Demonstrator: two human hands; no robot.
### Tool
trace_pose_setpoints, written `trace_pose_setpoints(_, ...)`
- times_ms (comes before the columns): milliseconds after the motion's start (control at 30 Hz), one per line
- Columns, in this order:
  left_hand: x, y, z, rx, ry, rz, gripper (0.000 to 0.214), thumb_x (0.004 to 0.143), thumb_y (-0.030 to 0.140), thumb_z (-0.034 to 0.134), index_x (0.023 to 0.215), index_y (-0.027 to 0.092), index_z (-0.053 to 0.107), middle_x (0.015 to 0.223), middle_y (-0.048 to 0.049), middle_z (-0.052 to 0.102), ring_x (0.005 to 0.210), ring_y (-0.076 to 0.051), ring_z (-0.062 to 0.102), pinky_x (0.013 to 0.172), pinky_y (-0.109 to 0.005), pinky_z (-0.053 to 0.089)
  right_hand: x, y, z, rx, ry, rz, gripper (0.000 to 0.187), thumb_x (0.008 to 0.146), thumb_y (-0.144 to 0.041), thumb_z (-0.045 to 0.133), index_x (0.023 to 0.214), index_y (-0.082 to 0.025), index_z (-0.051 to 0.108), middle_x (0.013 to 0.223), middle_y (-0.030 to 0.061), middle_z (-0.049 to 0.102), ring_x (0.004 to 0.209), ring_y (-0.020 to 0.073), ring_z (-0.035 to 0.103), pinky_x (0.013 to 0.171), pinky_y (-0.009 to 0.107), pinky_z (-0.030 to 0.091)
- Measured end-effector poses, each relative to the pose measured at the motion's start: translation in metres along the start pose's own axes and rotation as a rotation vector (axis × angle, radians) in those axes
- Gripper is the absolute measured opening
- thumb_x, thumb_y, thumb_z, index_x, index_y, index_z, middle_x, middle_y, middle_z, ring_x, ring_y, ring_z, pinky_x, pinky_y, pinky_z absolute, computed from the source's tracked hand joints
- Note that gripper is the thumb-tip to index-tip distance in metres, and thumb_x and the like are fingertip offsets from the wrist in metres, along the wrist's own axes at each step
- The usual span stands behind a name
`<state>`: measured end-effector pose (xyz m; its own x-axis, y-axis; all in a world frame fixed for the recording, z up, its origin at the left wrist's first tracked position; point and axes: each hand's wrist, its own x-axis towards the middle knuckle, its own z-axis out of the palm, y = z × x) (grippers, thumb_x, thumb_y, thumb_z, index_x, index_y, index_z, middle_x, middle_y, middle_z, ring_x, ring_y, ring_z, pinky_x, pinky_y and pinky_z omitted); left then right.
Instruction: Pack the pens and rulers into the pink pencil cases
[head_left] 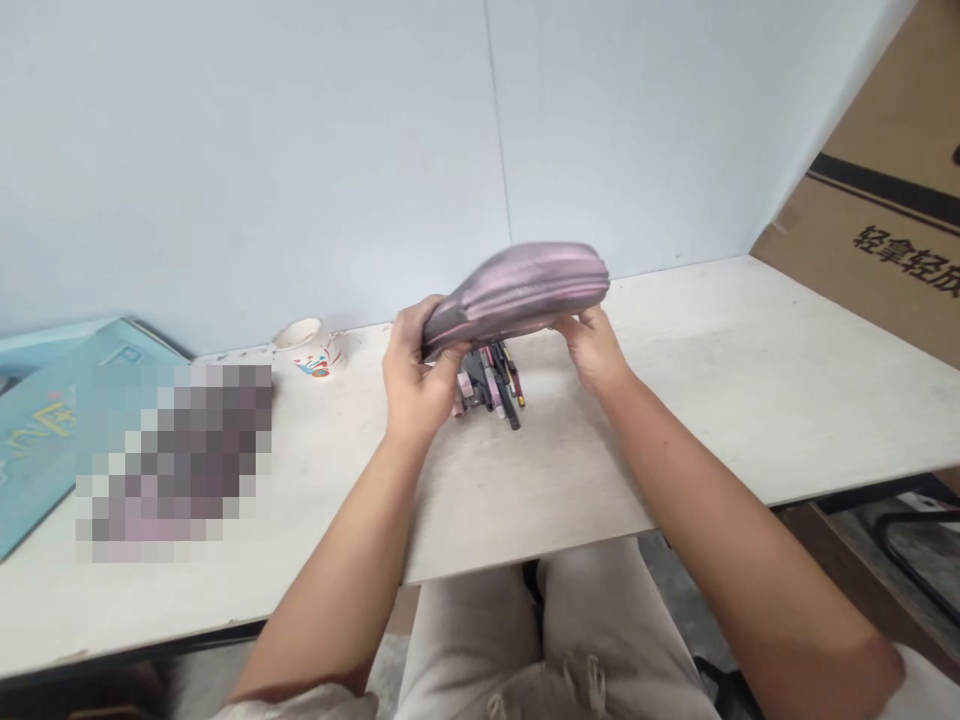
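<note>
Clock read from the middle of the tabletop (750,400), wearer at six. Nearest, at six: pale trousers (615,630) were seen below the table edge. Pouch (529,290), pinkish and grey, was held aloft at about one o'clock, slightly blurred, with seam lines running along its side. Its narrower end was grasped by the left hand (421,375), thumb beneath; its wider end was gripped from below by the right hand (592,345), fingers partly hidden. The pouch's inside could not be seen. Below it, near centre, a cluster of pens (510,395) and small items was noted, partly covered from view. At eight to nine, a pixelated patch (184,460), dark and pink, was left unidentified. Beyond, at nine, a flat blue item (45,465) was observed. Near ten, a printed paper cup (309,350) was found standing upright; its contents could not be made out. Between two and three, a cardboard box (877,240) was recorded, contents unseen. Farthest, at twelve: pale wall (300,150).
</note>
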<state>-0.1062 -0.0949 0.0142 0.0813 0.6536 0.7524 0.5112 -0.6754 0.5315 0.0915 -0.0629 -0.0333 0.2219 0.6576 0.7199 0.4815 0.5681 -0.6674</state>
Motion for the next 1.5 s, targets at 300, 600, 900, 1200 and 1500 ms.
trace_pose_setpoints(300,0.002,-0.012,0.010,-0.876,-0.010,-0.683,0.031,0.077,0.042,0.061,0.101,0.024,0.054,0.103,-0.0030,0.066,0.099,-0.017,0.061,0.086,-0.035,0.049,-0.006,-0.009,-0.002,0.014,0.045,0.134,0.005,0.069,-0.024,0.056,0.066,-0.021,0.058,0.092,0.0026,0.046,0.097,0.0189,0.045,0.094,0.042,0.034)
trace_pose_setpoints(600,-0.004,0.001,0.007,-1.052,0.026,-0.815,0.027,0.068,0.024,0.072,0.089,0.017,0.056,0.084,-0.0023,0.070,0.091,-0.019,0.066,0.085,-0.035,0.052,0.005,-0.009,-0.031,-0.007,0.079,0.136,0.006,0.069,-0.025,0.055,0.065,-0.021,0.057,0.093,0.0014,0.044,0.101,0.0192,0.043,0.096,0.044,0.031)
trace_pose_setpoints(900,-0.003,0.008,0.007,-1.238,0.065,-0.976,0.018,0.086,0.031,0.052,0.092,0.015,0.058,0.104,-0.0072,0.065,0.104,-0.018,0.061,0.091,-0.030,0.051,-0.023,-0.044,0.018,0.667,-0.436,0.470,0.017,0.067,-0.030,0.060,0.081,-0.020,0.060,0.080,-0.0005,0.062,0.082,0.0160,0.056,0.082,0.037,0.043)
trace_pose_setpoints(1200,-0.011,0.003,-0.004,-1.168,-0.107,-0.866,0.032,0.072,0.034,0.069,0.095,0.019,0.052,0.098,-0.0049,0.066,0.092,-0.020,0.065,0.089,-0.044,0.050,-0.004,-0.033,-0.010,0.678,-0.134,0.462,0.032,0.080,-0.056,0.045,0.084,-0.025,0.051,0.085,-0.0010,0.057,0.080,0.0145,0.056,0.071,0.032,0.047)
trace_pose_setpoints(1500,-0.014,0.013,-0.002,-1.046,-0.036,-0.853,0.059,0.067,0.043,0.071,0.111,0.027,0.035,0.127,-0.0082,0.050,0.102,-0.023,0.060,0.082,-0.043,0.053,-0.010,-0.051,-0.002,0.469,-0.178,0.278,0.029,0.077,-0.050,0.055,0.083,-0.023,0.051,0.078,-0.0027,0.051,0.075,0.0132,0.052,0.071,0.028,0.042)
